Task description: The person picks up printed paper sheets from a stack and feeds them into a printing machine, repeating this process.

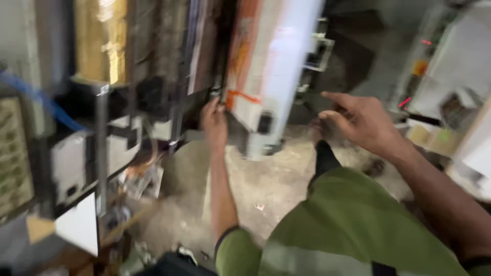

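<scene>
Possibly a red-lit display (405, 102), far right

Left hand (215, 122) gripping — right hand (358, 120) open

Olive-green sleeves (353, 225), a white panel (286, 56) smeared orange (blurred), a blue hose (48, 105), grey concrete floor (276, 179).
</scene>
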